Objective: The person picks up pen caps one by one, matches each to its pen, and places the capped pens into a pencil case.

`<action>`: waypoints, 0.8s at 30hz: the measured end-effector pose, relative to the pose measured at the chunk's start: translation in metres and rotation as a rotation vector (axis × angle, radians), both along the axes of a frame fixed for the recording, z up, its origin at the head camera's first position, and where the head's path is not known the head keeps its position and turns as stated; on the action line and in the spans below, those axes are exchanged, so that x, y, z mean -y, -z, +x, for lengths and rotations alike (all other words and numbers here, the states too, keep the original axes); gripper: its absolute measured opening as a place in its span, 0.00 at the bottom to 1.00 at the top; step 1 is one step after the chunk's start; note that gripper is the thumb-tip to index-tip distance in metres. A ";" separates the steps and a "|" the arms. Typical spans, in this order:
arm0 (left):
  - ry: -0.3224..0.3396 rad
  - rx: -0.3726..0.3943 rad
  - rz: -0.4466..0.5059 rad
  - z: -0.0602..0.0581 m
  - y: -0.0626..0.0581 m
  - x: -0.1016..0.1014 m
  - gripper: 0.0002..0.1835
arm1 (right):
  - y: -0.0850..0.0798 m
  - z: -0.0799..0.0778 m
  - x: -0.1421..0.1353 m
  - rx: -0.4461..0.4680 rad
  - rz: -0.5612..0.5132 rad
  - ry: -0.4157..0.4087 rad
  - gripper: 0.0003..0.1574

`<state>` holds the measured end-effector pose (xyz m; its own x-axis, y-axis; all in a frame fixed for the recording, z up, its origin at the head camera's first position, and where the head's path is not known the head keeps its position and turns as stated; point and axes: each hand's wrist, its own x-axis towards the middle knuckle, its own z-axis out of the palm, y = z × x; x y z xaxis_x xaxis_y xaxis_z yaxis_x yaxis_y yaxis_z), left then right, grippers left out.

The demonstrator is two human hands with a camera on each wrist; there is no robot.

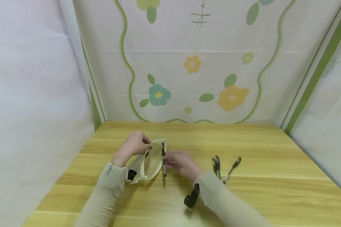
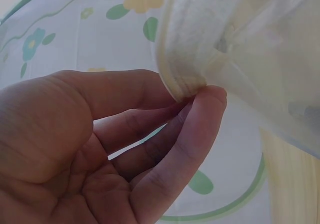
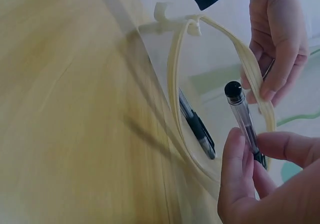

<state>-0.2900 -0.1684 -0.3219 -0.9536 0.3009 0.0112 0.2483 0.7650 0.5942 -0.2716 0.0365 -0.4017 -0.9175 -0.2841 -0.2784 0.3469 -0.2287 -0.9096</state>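
A translucent pouch point(image 1: 142, 167) with a cream zipper edge stands with its mouth spread wide. My left hand point(image 1: 133, 145) pinches the pouch's edge between thumb and fingertips, as the left wrist view shows close up. Between the thumb and fingers of my right hand point(image 1: 182, 162) is a clear-barrelled pen point(image 3: 241, 111) with black ends, held at the pouch's mouth. Inside the pouch lies another pen point(image 3: 200, 131), black-capped, seen through the opening in the right wrist view.
Three more pens with black caps lie on the wooden table right of my right hand: two side by side point(image 1: 217, 164) and one slanted point(image 1: 232, 169). Floral cloth point(image 1: 170, 69) hangs behind the table, and white cloth point(image 1: 37, 94) hangs at the left side.
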 end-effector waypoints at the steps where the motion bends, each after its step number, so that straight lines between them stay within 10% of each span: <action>1: -0.005 0.004 0.000 0.000 0.000 0.000 0.13 | 0.000 -0.001 0.003 0.016 -0.020 0.005 0.21; 14: -0.022 0.005 0.012 0.001 0.002 0.002 0.09 | 0.000 -0.011 0.038 0.057 -0.051 0.038 0.20; 24: -0.020 -0.001 -0.014 -0.003 0.000 0.003 0.10 | -0.010 0.000 -0.015 -0.173 0.156 -0.117 0.23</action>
